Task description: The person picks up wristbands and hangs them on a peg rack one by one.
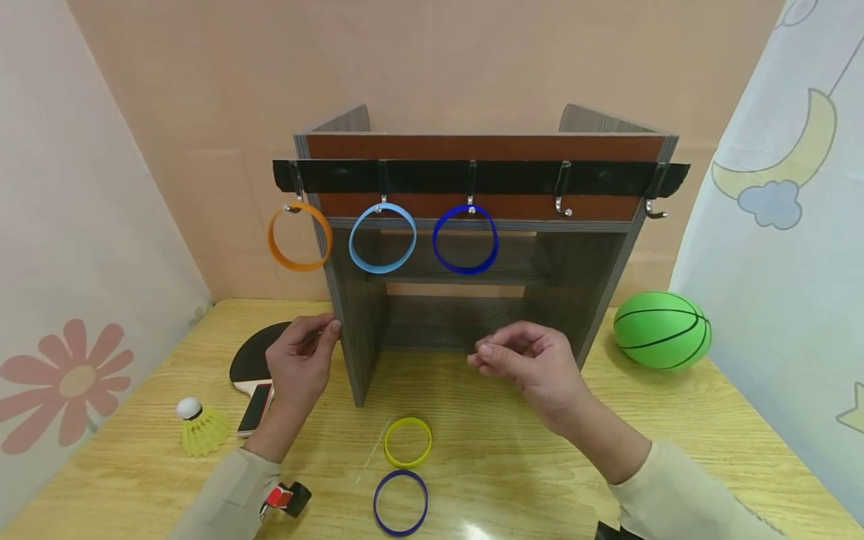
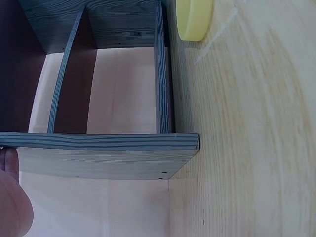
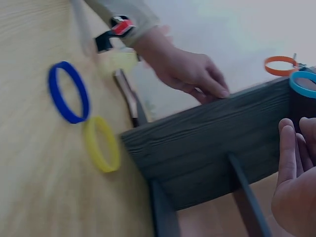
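My left hand (image 1: 300,367) holds the front edge of the left side panel of a dark grey wooden shelf (image 1: 361,315), thumb on the edge and fingers on the outer side. In front of the shelf opening my right hand (image 1: 536,367) hovers with loosely curled fingers and nothing in them. A black strip (image 1: 425,177) with several metal hooks crosses the shelf's top front. From its hooks hang an orange ring (image 1: 328,232), a light blue ring (image 1: 352,241) and a dark blue ring (image 1: 496,241). Two right-hand hooks (image 1: 562,202) are bare.
On the wooden table, a yellow ring (image 1: 387,448) and a blue-purple ring (image 1: 376,504) lie before the shelf. To the left are a shuttlecock (image 1: 205,433), a black paddle (image 1: 253,356) and a dark flat box (image 1: 254,410). A green ball (image 1: 663,330) sits at right.
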